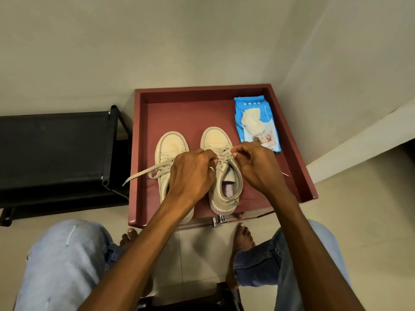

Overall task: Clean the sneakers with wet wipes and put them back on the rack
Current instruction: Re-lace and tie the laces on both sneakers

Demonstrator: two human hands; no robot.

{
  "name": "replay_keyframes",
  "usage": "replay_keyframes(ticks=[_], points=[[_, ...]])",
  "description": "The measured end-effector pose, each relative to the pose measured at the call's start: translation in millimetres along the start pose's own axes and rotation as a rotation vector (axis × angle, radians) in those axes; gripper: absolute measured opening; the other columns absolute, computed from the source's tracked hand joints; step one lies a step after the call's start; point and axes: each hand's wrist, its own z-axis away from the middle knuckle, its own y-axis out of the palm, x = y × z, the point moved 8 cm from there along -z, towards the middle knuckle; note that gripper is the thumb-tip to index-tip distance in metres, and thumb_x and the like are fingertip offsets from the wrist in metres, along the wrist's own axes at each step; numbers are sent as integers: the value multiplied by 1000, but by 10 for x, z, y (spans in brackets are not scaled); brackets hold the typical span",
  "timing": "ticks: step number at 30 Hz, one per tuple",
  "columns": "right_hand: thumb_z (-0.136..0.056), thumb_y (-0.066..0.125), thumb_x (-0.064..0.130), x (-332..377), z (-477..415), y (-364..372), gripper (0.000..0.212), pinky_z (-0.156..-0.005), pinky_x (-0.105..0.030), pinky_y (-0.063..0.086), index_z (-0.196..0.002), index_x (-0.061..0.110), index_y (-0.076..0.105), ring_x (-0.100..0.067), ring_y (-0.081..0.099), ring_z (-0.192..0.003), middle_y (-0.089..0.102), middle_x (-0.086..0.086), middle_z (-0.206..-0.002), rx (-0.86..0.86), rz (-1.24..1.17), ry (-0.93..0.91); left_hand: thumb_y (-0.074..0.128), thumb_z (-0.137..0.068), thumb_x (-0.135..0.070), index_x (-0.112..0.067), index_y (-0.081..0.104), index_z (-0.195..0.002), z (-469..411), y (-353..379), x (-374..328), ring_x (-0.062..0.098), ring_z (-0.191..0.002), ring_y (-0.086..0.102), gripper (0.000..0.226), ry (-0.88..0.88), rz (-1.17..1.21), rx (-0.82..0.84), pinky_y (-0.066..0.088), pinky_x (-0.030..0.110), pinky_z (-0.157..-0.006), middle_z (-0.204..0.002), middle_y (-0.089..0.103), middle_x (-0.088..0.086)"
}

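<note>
The left sneaker (pixel 171 144) and the right sneaker (pixel 216 140), both cream, stood side by side on the red-brown bench (pixel 202 92), toes pointing away from the person. The left hand (pixel 190 173) had its fingers curled and pinched the laces (pixel 224 157) of the right sneaker. The right hand (pixel 258 167) seemed to pinch a lace end too, though its fingertips were partly hidden. The blue pack of wet wipes (pixel 256 124) lay just beyond the right hand. The black rack (pixel 56 142) stood left of the bench.

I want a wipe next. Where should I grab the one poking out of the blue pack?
Pinch the crumpled white wipe where it bulges from the blue wet wipes pack, coming from above: the pack lies flat, opening up, and the loose folds should give fingers purchase.
</note>
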Motion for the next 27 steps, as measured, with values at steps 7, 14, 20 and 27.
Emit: replay_keyframes(ticks=[7, 14, 20, 27], points=[[-92, 65, 9, -66, 21, -11, 10, -69, -1, 39, -98, 11, 73, -9, 61, -82, 73, 0, -94, 9, -6, 31, 66, -84, -20, -22, 78, -95, -10, -33, 20, 21, -72, 70, 16, -20, -61, -23, 51, 31, -71, -80, 76, -2], [-93, 64, 10, -108, 71, -75, 10, -72, -17, 49, -93, 14, 73, -8, 64, -81, 73, 5, -88, 23, -17, 55, 68, -79, -22, -28, 79, -99, -18, -67, 114, 21, -85, 69, 24, -32, -124, 29, 45, 37, -97, -87, 78, -6], [-92, 65, 10, -109, 84, -108, 10, -76, -28, 53, -93, 15, 74, -8, 64, -81, 72, 8, -88, 26, -6, 27, 68, -81, -25, -30, 78, -99, -2, -56, 139, 18, -86, 68, 22, -42, -151, 53, 41, 39, -104, -86, 77, -7], [-93, 66, 11, -147, 94, -102, 9, -74, -20, 50, -94, 15, 74, -5, 64, -79, 72, 8, -87, 58, -19, 76, 63, -84, -26, -29, 77, -100, 14, -47, 155, 20, -87, 67, 22, -27, -135, 96, 40, 39, -105, -86, 77, -5]])
